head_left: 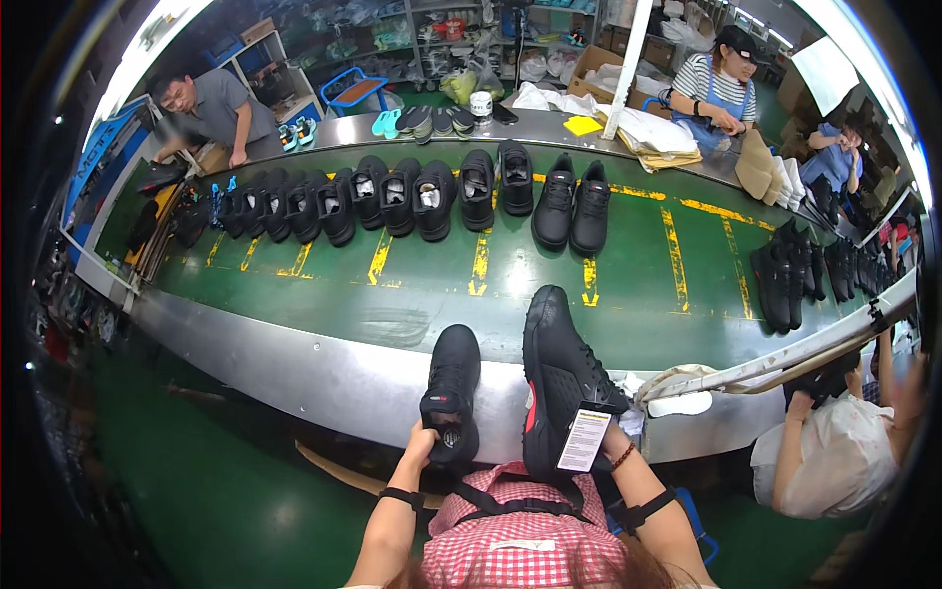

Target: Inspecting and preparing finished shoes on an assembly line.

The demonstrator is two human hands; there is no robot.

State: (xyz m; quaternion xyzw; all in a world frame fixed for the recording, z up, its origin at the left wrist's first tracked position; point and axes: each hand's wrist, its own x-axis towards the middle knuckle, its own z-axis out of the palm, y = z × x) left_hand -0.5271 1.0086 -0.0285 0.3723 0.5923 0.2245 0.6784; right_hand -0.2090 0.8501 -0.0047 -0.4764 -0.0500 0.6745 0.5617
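My left hand (pixel 422 445) is closed round the heel of a black lace-up shoe (pixel 453 368), whose toe points away from me over the steel edge. A second black shoe (pixel 559 363), turned on its side with a red patch along its sole, is in my right hand (pixel 615 444). Most of that hand is hidden behind the shoe and a black-and-white hang tag (pixel 585 439). Beyond both shoes, a pair of black shoes (pixel 572 208) stands on the green conveyor belt (pixel 442 285), toes toward me.
A row of black shoes (pixel 396 196) stuffed with paper stretches left along the belt. More black shoes (pixel 775 280) stand at the right, beyond a white insole (pixel 680 403) and a white metal bar (pixel 785 363). Co-workers (pixel 221 103) are at the far side and right.
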